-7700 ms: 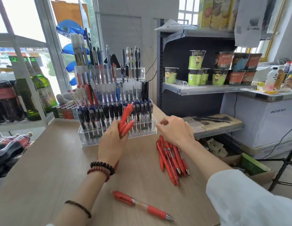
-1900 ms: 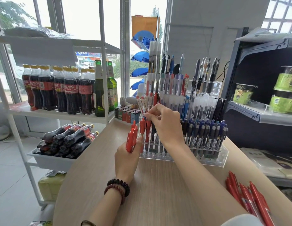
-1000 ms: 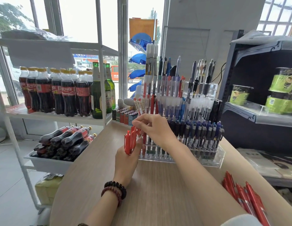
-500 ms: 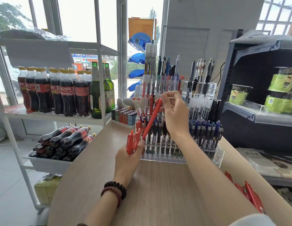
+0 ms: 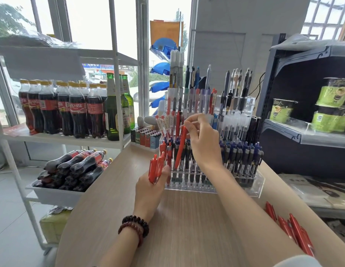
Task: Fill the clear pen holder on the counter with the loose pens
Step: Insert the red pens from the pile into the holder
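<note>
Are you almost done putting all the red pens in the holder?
Not yet. A few red pens already stand at the front left of the clear pen holder. The right hand is lowering one red pen into a slot, the left hand holds a small bunch, and a pile of loose pens waits on the counter.

I am at the wooden counter point(image 5: 187, 228) of a small shop. A white wire rack point(image 5: 117, 112) beside me holds rows of dark cola bottles with red labels point(image 5: 71, 110) and green glass beer bottles point(image 5: 111, 110). A dark metal shelf point(image 5: 302, 132) carries green instant-noodle cups point(image 5: 281, 110), and a tiered clear acrylic pen display point(image 5: 235, 180) stands stocked.
</note>
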